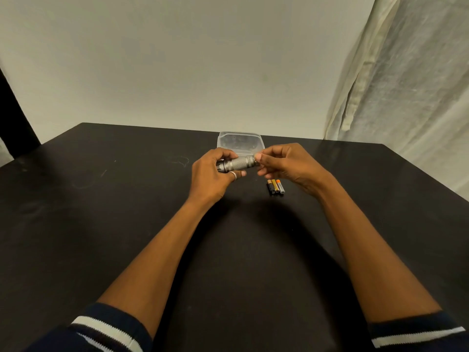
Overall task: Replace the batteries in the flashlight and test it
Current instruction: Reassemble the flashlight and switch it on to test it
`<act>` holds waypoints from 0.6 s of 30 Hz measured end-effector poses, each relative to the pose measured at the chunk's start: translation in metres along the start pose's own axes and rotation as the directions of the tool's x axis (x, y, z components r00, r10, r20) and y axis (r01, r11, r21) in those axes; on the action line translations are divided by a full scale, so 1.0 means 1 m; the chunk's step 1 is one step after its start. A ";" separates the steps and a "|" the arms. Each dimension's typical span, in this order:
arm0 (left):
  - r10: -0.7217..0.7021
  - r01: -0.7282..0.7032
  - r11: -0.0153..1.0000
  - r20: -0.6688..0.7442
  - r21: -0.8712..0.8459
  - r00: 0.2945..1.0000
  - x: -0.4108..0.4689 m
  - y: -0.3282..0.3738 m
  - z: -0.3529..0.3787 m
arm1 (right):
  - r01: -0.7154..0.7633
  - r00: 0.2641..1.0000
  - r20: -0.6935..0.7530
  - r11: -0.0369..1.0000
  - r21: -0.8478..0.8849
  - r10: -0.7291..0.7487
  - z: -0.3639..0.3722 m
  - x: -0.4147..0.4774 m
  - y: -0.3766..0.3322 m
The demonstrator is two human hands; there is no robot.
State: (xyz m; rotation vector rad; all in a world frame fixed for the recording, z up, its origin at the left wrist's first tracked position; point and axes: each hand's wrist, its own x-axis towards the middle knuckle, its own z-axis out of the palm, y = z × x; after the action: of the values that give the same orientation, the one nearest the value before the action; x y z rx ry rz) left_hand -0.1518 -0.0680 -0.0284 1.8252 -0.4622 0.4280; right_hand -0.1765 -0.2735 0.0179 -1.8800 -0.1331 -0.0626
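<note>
Head view: flashlight (237, 165) held level above the surface (101, 199), on the near side of a clear box (238, 139). Left hand (213, 174) fingers grasp its head end; right hand (284, 163) fingers pinch its tail end. Three batteries (276, 186) lie side by side on the surface, near the right hand.

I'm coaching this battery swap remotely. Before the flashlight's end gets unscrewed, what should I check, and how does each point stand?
1. Body steadied: left hand wraps the flashlight near its head. Ok.
2. Grip on the tail end: right hand pinches it with fingertips. Ok.
3. Reach: three batteries lie side by side on the table near the right hand. Ok.
4. Those batteries fresh: cannot tell.
5. Tail end already loosened: cannot tell, fingers cover it.
6. Working space: the clear container sits behind the hands, out of the way. Ok.
</note>
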 end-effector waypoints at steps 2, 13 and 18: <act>-0.002 0.002 1.000 0.004 -0.005 1.000 0.000 0.000 0.000 | -0.014 1.000 -0.023 0.999 -0.037 0.013 0.004 0.000 -0.001; -0.007 0.007 1.000 0.000 -0.010 1.000 0.000 -0.001 0.000 | 0.003 0.999 -0.054 0.997 0.080 0.001 0.006 0.000 -0.003; -0.009 0.009 1.000 0.001 -0.018 1.000 0.000 -0.001 0.001 | -0.044 0.998 0.044 0.993 0.112 0.040 -0.004 -0.001 0.000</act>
State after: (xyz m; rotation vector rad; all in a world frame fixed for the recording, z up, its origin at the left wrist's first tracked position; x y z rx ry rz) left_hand -0.1515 -0.0684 -0.0290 1.8093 -0.4568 0.4159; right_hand -0.1774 -0.2776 0.0196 -1.7705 -0.1227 0.0124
